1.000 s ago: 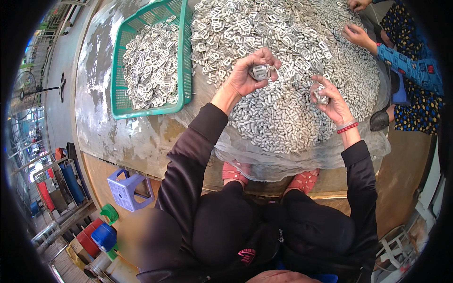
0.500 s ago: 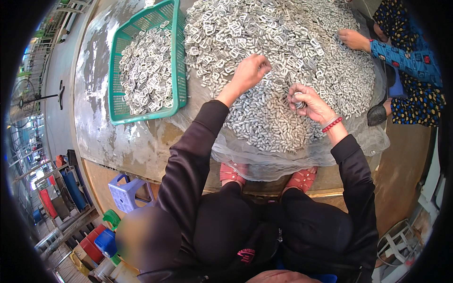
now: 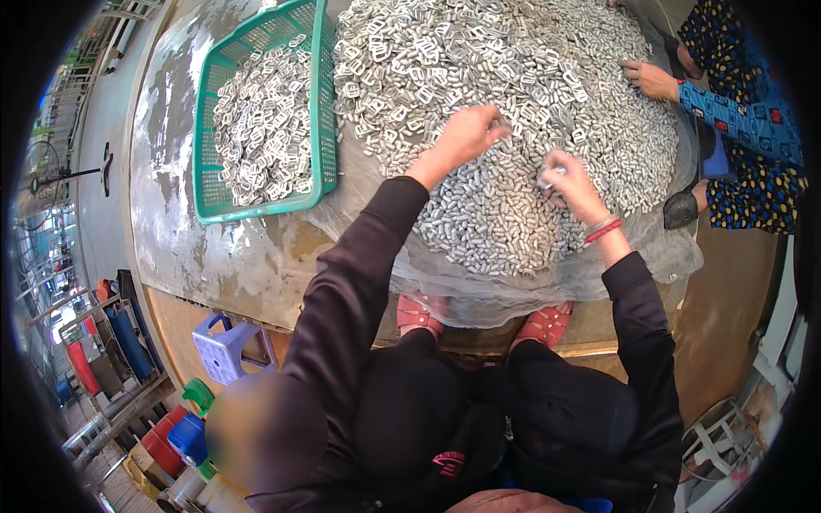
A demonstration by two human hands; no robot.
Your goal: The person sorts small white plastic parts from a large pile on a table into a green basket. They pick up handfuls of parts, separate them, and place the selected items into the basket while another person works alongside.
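Observation:
A large heap of small grey metal pellets [image 3: 492, 218] lies in front of me, with flat silvery metal buckles [image 3: 428, 60] spread over its far part and mixed in. My left hand [image 3: 469, 135] is low over the middle of the heap, fingers bent together and slightly blurred; whatever is between the fingertips is too small to make out. To its right, my right hand [image 3: 575, 186] is curled above the pellets, closed around silvery metal buckles that show only partly at its fingers. A red bead bracelet circles the right wrist.
A green plastic basket [image 3: 321, 111] part-filled with buckles stands left of the heap. Clear plastic sheeting [image 3: 479, 299] lies under the pile. At the right, another person's hand [image 3: 654, 82] touches the heap's edge. A lilac stool [image 3: 224, 349] stands at lower left.
My left hand has moved slightly right and nearer my right hand. My right hand has shifted slightly right, still curled. The other person's hand has moved a little right and down.

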